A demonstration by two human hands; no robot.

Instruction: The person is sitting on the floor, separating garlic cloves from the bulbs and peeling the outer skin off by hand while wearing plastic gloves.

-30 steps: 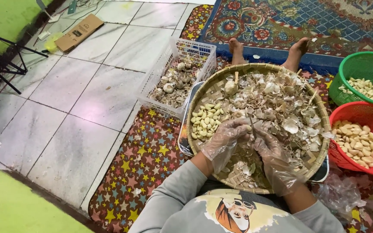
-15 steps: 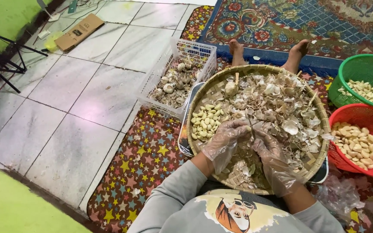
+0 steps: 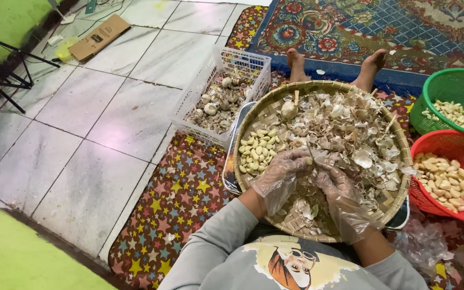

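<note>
Gloved hands over garlic tray

Lighting: bright, even, from overhead; soft sheen on the floor tiles left of the woven tray. Shadows: faint, short, beneath the tray's near rim. Focus: sharp around the tray; slight wide-angle stretch toward frame corners

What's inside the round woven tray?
Woven tray holds peeled garlic cloves at left and papery skins. Both gloved hands cover the middle; what's beneath them is hidden.
</note>
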